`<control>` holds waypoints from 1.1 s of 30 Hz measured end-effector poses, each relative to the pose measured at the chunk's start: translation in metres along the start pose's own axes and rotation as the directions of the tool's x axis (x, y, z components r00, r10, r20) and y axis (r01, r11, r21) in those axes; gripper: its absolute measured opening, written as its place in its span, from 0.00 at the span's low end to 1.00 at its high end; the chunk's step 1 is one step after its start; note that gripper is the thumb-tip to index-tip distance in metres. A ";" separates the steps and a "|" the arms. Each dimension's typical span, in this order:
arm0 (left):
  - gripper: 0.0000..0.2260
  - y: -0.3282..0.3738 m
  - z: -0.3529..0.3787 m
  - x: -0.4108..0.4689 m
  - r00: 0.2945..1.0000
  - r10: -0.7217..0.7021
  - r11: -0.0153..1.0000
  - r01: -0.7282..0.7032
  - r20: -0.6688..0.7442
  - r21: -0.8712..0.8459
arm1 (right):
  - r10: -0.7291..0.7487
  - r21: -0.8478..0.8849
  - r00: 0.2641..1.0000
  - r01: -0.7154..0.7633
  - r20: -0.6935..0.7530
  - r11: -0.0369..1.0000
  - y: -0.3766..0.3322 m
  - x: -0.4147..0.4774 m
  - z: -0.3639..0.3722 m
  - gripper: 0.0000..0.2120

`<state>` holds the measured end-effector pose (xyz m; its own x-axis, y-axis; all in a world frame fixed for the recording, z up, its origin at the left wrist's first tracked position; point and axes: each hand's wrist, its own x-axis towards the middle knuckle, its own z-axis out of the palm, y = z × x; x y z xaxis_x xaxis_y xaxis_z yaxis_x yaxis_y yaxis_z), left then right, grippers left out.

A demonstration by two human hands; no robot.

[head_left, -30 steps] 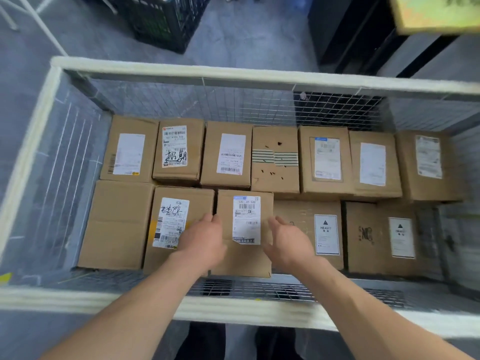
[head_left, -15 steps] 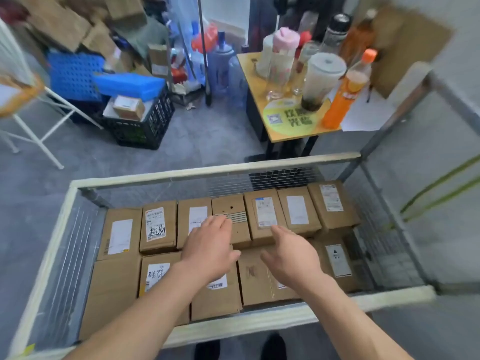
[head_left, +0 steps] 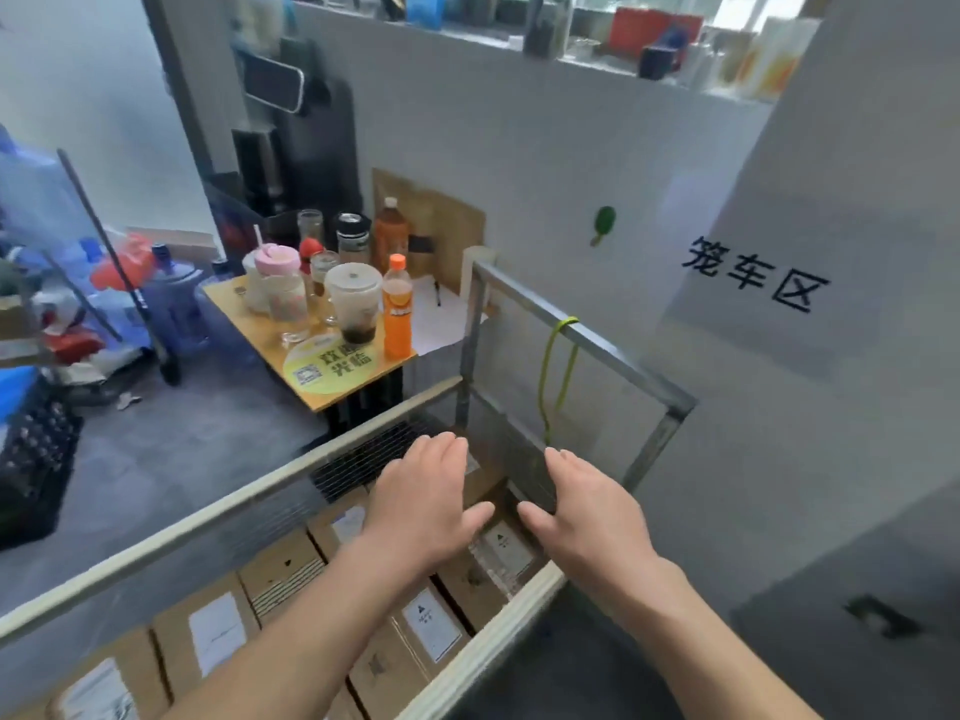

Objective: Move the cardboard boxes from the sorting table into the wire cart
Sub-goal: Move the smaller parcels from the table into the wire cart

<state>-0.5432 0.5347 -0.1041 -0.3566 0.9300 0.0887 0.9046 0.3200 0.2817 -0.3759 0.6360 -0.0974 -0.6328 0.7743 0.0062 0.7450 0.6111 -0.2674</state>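
we see both hands out over the wire cart (head_left: 582, 330), palms down, fingers loosely straight, holding nothing. left hand (head_left: 423, 504) and right hand (head_left: 589, 517) sit apart, thumbs angled toward each other. cardboard boxes (head_left: 431, 623) lie packed in rows on the cart floor below them, white labels up. a small yellow table (head_left: 358, 374) with an orange bottle (head_left: 397, 314) stands just beyond the cart.

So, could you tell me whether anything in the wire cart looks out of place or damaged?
Nothing much: the cardboard boxes lie flat in tidy rows in the wire cart. Only a yellow-green cord dangles loose from the end rail.
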 end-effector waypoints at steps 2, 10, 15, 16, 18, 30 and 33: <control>0.36 0.023 -0.002 0.005 0.996 0.084 0.996 -0.084 -0.002 -0.020 | 0.092 -0.008 0.996 -0.092 -0.024 0.996 0.020 -0.019 -0.014 0.28; 0.33 0.129 0.006 0.013 0.933 0.357 0.933 -0.354 0.046 -0.062 | 0.436 -0.032 0.899 -0.437 -0.048 0.899 0.099 -0.108 -0.064 0.30; 0.32 0.208 0.013 0.009 0.879 0.472 0.880 -0.466 0.068 -0.088 | 0.600 -0.024 0.798 -0.601 -0.056 0.799 0.152 -0.164 -0.089 0.30; 0.33 0.224 0.016 0.008 0.867 0.493 0.869 -0.487 0.076 -0.091 | 0.624 -0.014 0.779 -0.626 -0.062 0.780 0.162 -0.175 -0.092 0.30; 0.32 0.257 0.021 0.005 0.842 0.531 0.847 -0.523 0.098 -0.097 | 0.660 0.005 0.748 -0.661 -0.077 0.750 0.185 -0.196 -0.099 0.32; 0.36 0.439 0.063 -0.026 0.683 0.692 0.717 -0.687 0.235 -0.115 | 0.802 0.127 0.570 -0.794 -0.179 0.594 0.318 -0.318 -0.130 0.30; 0.36 0.477 0.077 -0.038 0.635 0.728 0.680 -0.715 0.258 -0.159 | 0.831 0.178 0.526 -0.814 -0.178 0.553 0.346 -0.351 -0.132 0.32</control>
<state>-0.0804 0.6653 -0.0464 0.4925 0.8702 0.0151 0.8333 -0.4765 0.2803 0.1313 0.5975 -0.0648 0.3238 0.9449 -0.0472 0.8897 -0.3211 -0.3245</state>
